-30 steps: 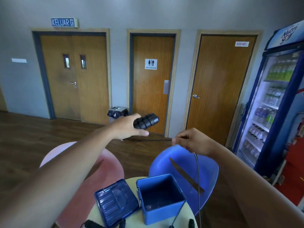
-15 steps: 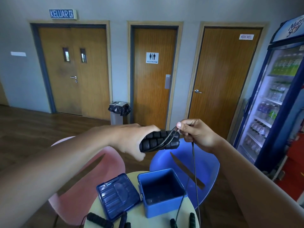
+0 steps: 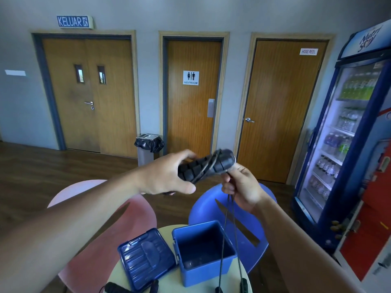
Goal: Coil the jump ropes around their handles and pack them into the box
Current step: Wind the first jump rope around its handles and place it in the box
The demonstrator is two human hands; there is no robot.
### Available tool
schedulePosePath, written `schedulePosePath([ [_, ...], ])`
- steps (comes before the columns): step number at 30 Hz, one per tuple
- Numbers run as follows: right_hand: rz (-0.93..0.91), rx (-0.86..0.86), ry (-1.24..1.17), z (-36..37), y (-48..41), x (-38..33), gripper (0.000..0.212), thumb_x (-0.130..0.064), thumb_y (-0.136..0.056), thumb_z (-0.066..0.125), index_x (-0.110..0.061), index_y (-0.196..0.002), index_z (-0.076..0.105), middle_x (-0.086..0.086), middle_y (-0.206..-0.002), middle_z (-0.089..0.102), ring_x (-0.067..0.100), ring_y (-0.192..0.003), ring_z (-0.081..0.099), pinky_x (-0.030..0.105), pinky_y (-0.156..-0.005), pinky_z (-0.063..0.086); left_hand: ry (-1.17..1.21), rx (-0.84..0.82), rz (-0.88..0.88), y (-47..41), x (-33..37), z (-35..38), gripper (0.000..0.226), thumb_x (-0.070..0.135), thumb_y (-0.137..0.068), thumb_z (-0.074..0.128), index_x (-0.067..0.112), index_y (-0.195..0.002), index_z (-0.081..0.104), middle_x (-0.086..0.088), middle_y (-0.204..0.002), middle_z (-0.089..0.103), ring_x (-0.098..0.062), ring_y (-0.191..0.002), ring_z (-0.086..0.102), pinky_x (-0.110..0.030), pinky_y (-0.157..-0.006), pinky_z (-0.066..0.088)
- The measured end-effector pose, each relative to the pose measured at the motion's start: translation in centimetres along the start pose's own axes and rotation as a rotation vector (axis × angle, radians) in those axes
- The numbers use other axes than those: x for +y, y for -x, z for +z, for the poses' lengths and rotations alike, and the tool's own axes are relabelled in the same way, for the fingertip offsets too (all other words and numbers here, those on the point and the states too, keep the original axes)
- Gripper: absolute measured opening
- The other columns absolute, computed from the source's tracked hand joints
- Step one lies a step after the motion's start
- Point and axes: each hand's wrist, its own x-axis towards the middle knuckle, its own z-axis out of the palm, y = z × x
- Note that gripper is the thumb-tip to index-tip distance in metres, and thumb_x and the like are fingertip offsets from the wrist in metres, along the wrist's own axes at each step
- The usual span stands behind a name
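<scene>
Black ribbed foam handles point(image 3: 224, 161) gripped by left hand point(image 3: 165, 174), thin black cord point(image 3: 226, 229) pinched by right hand point(image 3: 243, 187); if slackened, wraps likely shed.

Tabletop handles point(image 3: 115, 288) cut off at bottom edge.

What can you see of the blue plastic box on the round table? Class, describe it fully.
The square blue plastic box stands upright and open on the pale round table, deep and smooth-walled. Its dark inside seems empty. Its ribbed blue lid lies flat beside it on the left. Two thin black rope cords hang in front of its right side; contact cannot be told.
</scene>
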Motion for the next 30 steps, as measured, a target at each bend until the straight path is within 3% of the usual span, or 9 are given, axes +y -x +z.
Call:
schedulePosePath([
  [2,0.023,0.008,0.051,0.3,0.3,0.8,0.024,-0.034,-0.095,0.053,-0.013,-0.092,0.066,-0.004,-0.060,0.040,0.007,-0.046,0.028,0.019,-0.044,0.022,0.172,0.091,-0.054,-0.5,-0.4,0.0,0.055,0.009,-0.078,0.081,0.022,-0.125,0.056,0.001,-0.090,0.066,-0.020,-0.057,0.055,-0.030,-0.050,0.049],
  [5,0.054,-0.017,0.253,1.2,0.5,1.3,0.026,-0.030,-0.102,0.048,-0.013,-0.112,0.066,-0.003,-0.065,0.045,0.009,-0.047,0.031,0.022,-0.045,0.024,0.196,0.254,-0.128,-1.7,-0.6,0.0,0.054,0.011,-0.081,0.082,0.021,-0.127,0.056,0.000,-0.102,0.065,-0.014,-0.057,0.061,-0.028,-0.053,0.054],
  [7,0.093,-0.031,0.448,1.4,0.5,1.5,0.027,-0.024,-0.106,0.043,-0.011,-0.118,0.063,-0.002,-0.067,0.050,0.009,-0.045,0.036,0.020,-0.044,0.029,0.188,0.379,-0.165,-2.6,-1.3,-0.3,0.059,0.016,-0.079,0.083,0.022,-0.130,0.054,0.003,-0.110,0.063,-0.012,-0.072,0.069,-0.031,-0.059,0.061],
  [12,0.123,-0.049,0.633,1.6,0.9,1.2,0.026,-0.021,-0.105,0.046,-0.008,-0.115,0.065,0.003,-0.069,0.054,0.007,-0.043,0.040,0.018,-0.044,0.033,-0.130,0.548,-0.272,-3.7,-4.3,-2.7,0.081,0.033,-0.074,0.086,0.030,-0.145,0.047,0.003,-0.124,0.064,-0.019,-0.095,0.069,-0.042,-0.073,0.064],
  [16,0.062,-0.097,0.882,1.5,0.5,0.0,0.027,-0.027,-0.102,0.053,-0.006,-0.104,0.070,0.000,-0.067,0.058,0.004,-0.049,0.045,0.021,-0.052,0.038,-0.517,0.448,-0.303,-3.6,-5.5,-2.5,0.091,0.033,-0.078,0.085,0.036,-0.155,0.036,-0.002,-0.138,0.048,-0.021,-0.105,0.055,-0.032,-0.084,0.047],
  [18,0.022,-0.159,1.056,1.5,0.2,-0.8,0.028,-0.030,-0.101,0.055,-0.006,-0.098,0.070,-0.001,-0.067,0.062,0.010,-0.058,0.050,0.028,-0.060,0.041,-0.617,0.388,-0.320,-3.4,-5.6,-2.0,0.090,0.036,-0.080,0.084,0.034,-0.155,0.034,-0.003,-0.136,0.045,-0.027,-0.107,0.059,-0.035,-0.082,0.049],
  [23,-0.126,-0.237,1.286,2.5,-0.6,-3.8,0.031,-0.031,-0.101,0.053,-0.010,-0.081,0.065,-0.004,-0.065,0.059,0.005,-0.054,0.048,0.019,-0.054,0.037,-0.666,0.239,-0.297,-2.8,-4.8,-1.5,0.061,0.038,-0.081,0.083,0.018,-0.120,0.041,0.004,-0.093,0.049,-0.013,-0.071,0.053,-0.032,-0.058,0.042],
  [25,-0.208,-0.220,1.316,2.9,-1.0,-5.1,0.028,-0.029,-0.101,0.054,-0.011,-0.084,0.066,-0.007,-0.065,0.059,0.003,-0.058,0.054,0.018,-0.055,0.038,-0.636,0.169,-0.251,-2.8,-4.6,-1.6,0.062,0.038,-0.078,0.085,0.023,-0.124,0.045,0.005,-0.099,0.052,-0.014,-0.078,0.055,-0.032,-0.063,0.045],
  [30,-0.202,-0.181,1.177,2.7,-2.2,-7.3,0.014,-0.033,-0.096,0.063,-0.027,-0.087,0.071,-0.005,-0.073,0.068,-0.002,-0.057,0.053,0.012,-0.056,0.038,-0.312,0.014,-0.098,-1.8,-3.8,-2.0,0.073,0.048,-0.060,0.091,0.047,-0.126,0.060,0.021,-0.116,0.070,-0.006,-0.110,0.065,-0.039,-0.100,0.051],
])
